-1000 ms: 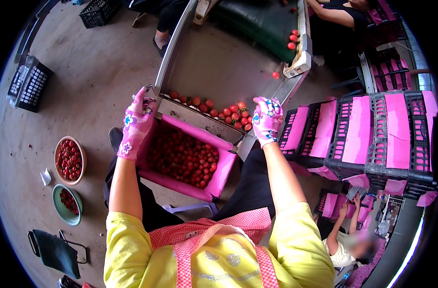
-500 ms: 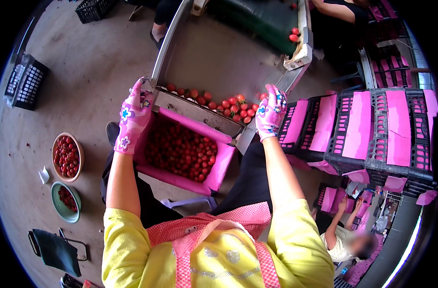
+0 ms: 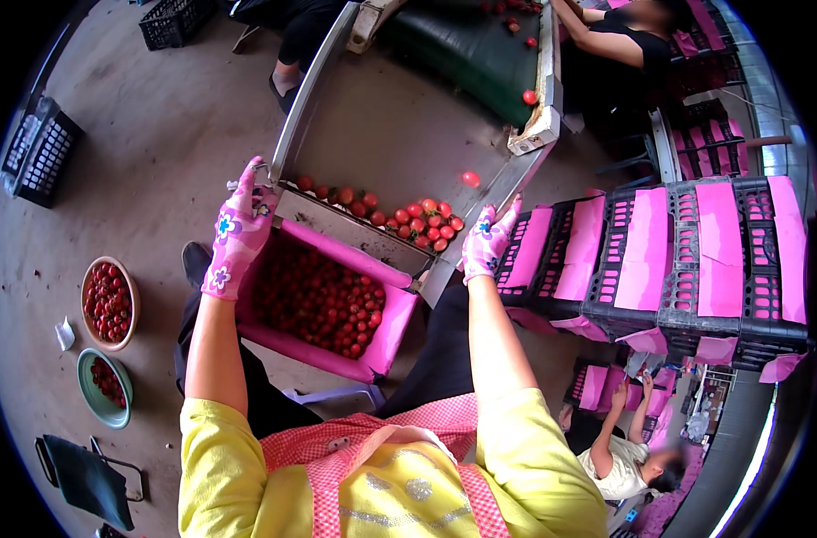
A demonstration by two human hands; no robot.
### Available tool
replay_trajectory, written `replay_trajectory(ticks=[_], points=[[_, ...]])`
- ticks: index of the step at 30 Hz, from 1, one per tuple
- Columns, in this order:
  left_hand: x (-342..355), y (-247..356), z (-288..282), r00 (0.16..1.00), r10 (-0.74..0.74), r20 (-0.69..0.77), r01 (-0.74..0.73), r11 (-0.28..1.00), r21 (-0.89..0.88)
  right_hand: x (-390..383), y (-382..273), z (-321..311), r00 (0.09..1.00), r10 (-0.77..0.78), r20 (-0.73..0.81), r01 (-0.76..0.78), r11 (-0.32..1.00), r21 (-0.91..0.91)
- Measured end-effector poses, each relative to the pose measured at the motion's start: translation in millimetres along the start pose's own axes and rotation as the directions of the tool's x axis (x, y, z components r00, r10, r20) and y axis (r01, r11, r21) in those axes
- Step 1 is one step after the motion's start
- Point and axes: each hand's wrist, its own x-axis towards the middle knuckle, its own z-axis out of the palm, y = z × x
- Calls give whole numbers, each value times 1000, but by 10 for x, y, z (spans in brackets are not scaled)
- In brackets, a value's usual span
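Observation:
Both my hands wear pink flowered gloves. My left hand (image 3: 238,238) is at the front left corner of a metal chute (image 3: 372,134); its index finger points up while the other fingers curl at the corner. Outside the chute's right edge is my right hand (image 3: 491,237), fingers stretched and nothing visible in it. Cherry tomatoes (image 3: 426,222) gather along the chute's front lip, and a single tomato (image 3: 471,179) lies behind them. Below the lip stands a crate with a pink lining (image 3: 392,336), holding many cherry tomatoes (image 3: 323,309).
A green belt (image 3: 462,63) meets the chute's far side. Black crates with pink liners (image 3: 637,247) line the right. Bowls of tomatoes, an orange one (image 3: 136,309) and a green one (image 3: 121,414), stand left near a folding chair (image 3: 87,480). Other people sit around.
My right hand has shifted from beside the gathered tomatoes to the chute's outer right edge. A single tomato now lies on the chute, and more show on the belt. The whole view has shifted slightly.

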Motion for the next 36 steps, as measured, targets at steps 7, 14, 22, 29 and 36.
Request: replay_trajectory(ticks=[7,14,22,29,36], points=[[9,-63,17,1000,-26,1,26,1000,8,-21,-36,19,998,66,22,-67,996,62],[31,-5,-3,998,-53,19,54,998,-12,30,33,44,998,56,17,-56,998,34],[24,22,2,999,-34,34,38,994,-98,3,53,20,1000,23,-11,-23,999,34],[44,-8,5,999,-10,34,17,975,-222,8,-120,-64,992,102,70,-111,984,142],[53,-62,-5,994,-70,81,97,912,-400,10,-51,-35,990,126,70,-133,986,103]])
